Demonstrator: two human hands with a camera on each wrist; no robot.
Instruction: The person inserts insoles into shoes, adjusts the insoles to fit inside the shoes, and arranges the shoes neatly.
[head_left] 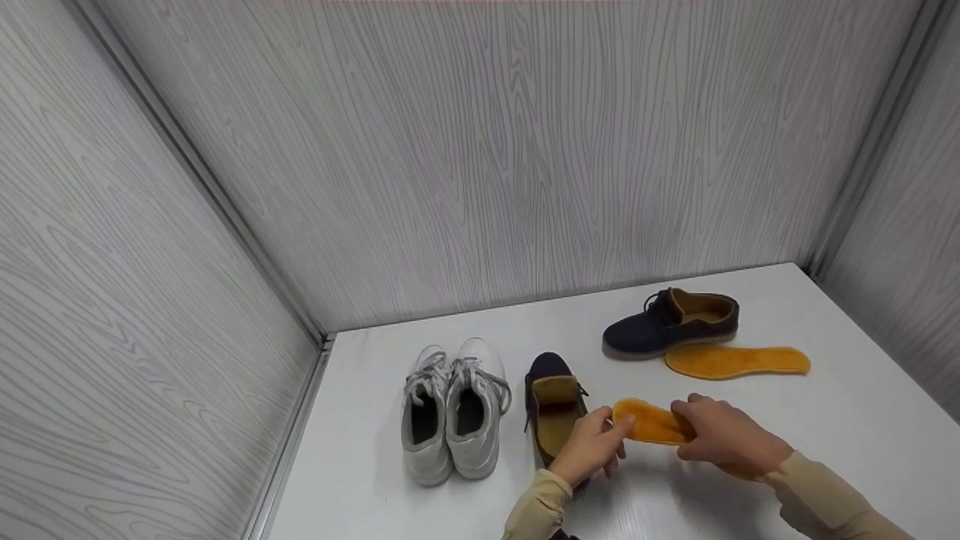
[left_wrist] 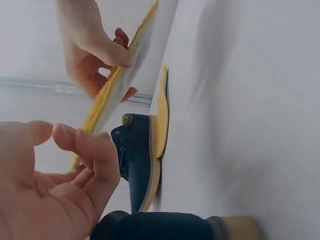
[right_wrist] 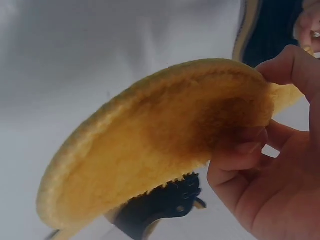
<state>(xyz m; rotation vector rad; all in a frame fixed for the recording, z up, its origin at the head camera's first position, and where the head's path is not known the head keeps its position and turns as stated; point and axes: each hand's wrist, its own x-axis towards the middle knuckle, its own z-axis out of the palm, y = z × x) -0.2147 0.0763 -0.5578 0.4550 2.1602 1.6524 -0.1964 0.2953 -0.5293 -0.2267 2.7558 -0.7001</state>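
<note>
A yellow-orange fuzzy insole (head_left: 652,424) is held up above the table between both hands. My left hand (head_left: 589,448) pinches its left end between thumb and fingers, beside and partly over a navy lace-up shoe (head_left: 551,367) whose heel is hidden. Farther along the insole, my right hand (head_left: 726,433) grips it between thumb and fingers. From the right wrist view, the fuzzy face of the insole (right_wrist: 135,140) curves out from the right hand (right_wrist: 280,175). The left wrist view shows the insole (left_wrist: 107,97) edge-on, with a pale underside.
A second navy shoe (head_left: 637,335) stands at the back right, with another yellow-orange insole (head_left: 739,363) lying against its side. Two white sneakers (head_left: 472,450) stand side by side on the left. Wood-grain panels (head_left: 480,165) enclose the white table (head_left: 352,450).
</note>
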